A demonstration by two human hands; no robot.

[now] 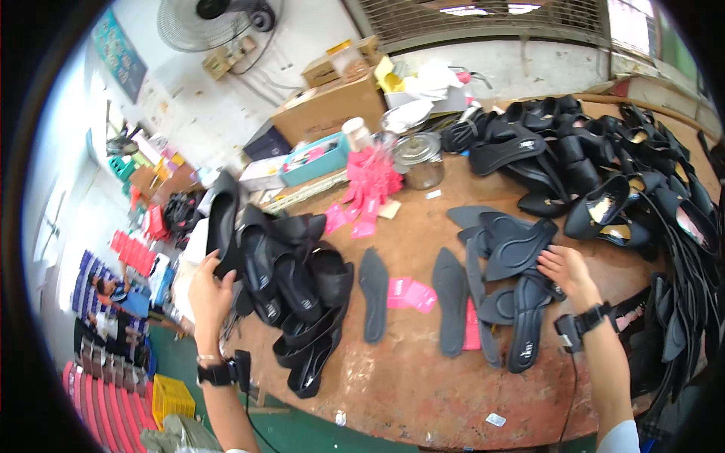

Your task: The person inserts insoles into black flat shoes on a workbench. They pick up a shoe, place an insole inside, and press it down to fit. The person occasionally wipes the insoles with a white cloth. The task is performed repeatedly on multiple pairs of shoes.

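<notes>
At the left table edge, my left hand (210,294) is closed on the heel end of a black shoe (222,219), held upright with its toe pointing away. Next to it lies a heap of black open shoes (291,279). On the right, my right hand (570,273) has its fingers stretched out against the edge of a dark grey insole (521,253). That insole tops a loose pile of insoles (495,306). Two single insoles, one nearer the shoes (374,294) and one nearer the pile (451,302), lie flat with pink tags (411,294) between them.
A big heap of black shoes (596,162) covers the far right. Long black strips (683,294) hang at the right edge. Along the back stand a glass jar (420,162), pink tags (370,181), a blue box (313,160) and a cardboard box (332,109). A yellow crate (172,400) stands lower left.
</notes>
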